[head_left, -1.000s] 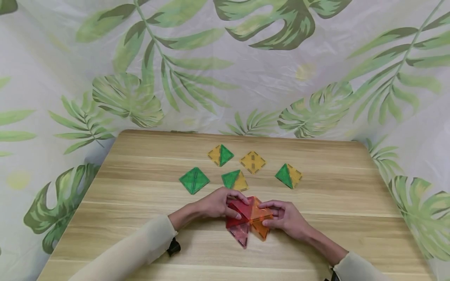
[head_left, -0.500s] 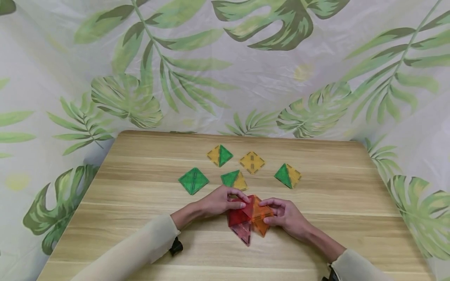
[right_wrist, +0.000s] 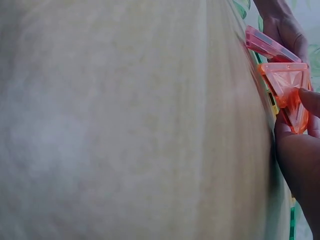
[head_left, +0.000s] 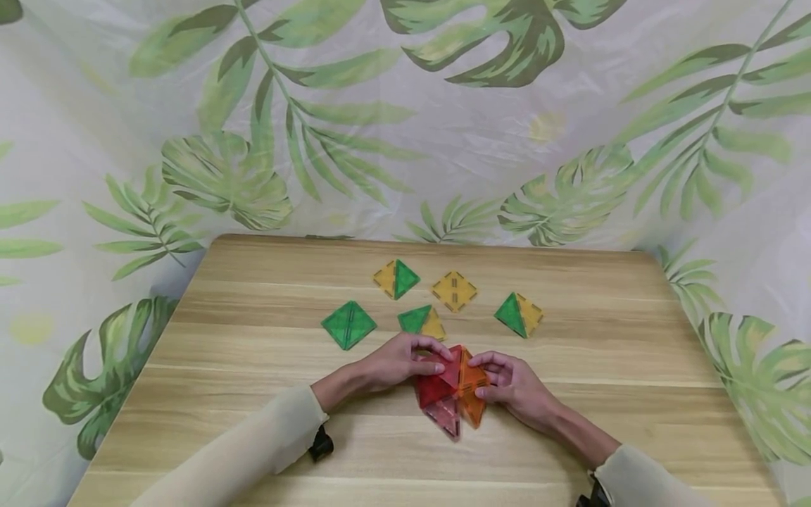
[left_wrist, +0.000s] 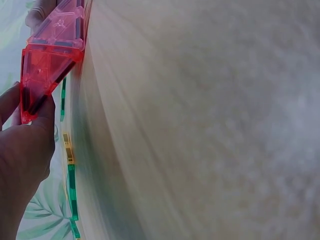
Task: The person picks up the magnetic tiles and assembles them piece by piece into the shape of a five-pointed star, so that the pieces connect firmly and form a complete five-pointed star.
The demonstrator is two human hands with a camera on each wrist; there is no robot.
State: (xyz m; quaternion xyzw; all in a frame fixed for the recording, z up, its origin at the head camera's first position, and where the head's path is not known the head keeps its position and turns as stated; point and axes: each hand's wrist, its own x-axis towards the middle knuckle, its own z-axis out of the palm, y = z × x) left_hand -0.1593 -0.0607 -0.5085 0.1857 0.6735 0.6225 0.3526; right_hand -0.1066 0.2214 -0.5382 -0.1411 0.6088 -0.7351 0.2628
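Note:
Near the front middle of the table, in the head view, my left hand pinches red triangular magnetic tiles, thumb on their face. A pinkish triangular tile hangs from the red ones toward me. My right hand pinches orange triangular magnetic tiles at their right side. Red and orange meet along an upright seam, and the faces slope up into a peaked shape. In the left wrist view the red tile stands tilted between thumb and fingers. The right wrist view shows the orange tile gripped likewise.
Beyond the hands lie flat tile pairs: a green one, a yellow one, and several green-and-yellow ones, such as the pair at right. One green-and-yellow pair lies just behind my left fingers. A leaf-patterned cloth hangs behind the table.
My left hand has shifted slightly right with the red tiles. The pinkish tile has swung right, closer to the orange ones, and the orange tiles stand steeper and narrower.

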